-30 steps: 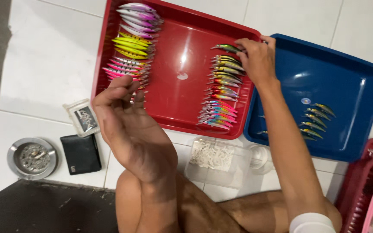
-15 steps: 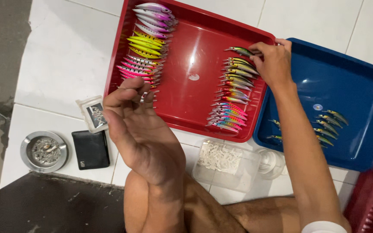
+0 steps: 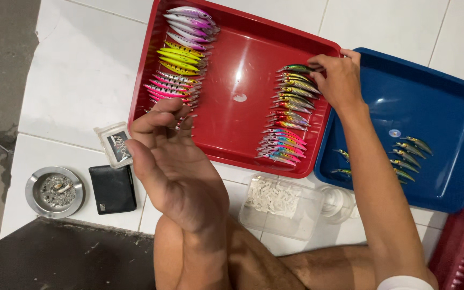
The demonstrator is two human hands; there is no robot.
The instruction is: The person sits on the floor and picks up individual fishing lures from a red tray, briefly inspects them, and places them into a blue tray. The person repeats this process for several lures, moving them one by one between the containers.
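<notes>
Head view, slim green lure [image 3: 297, 69], right hand [image 3: 339, 80] pinching

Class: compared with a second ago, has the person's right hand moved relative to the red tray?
No. The right hand stays at the red tray's right rim, fingertips on the top lure of the right row.

Even, bright light falls from above my hands. The red tray [image 3: 243, 59] throws white glare spots beside my right hand [image 3: 339, 80]; my raised left hand [image 3: 175, 166] looks slightly soft, shadows faint.
</notes>
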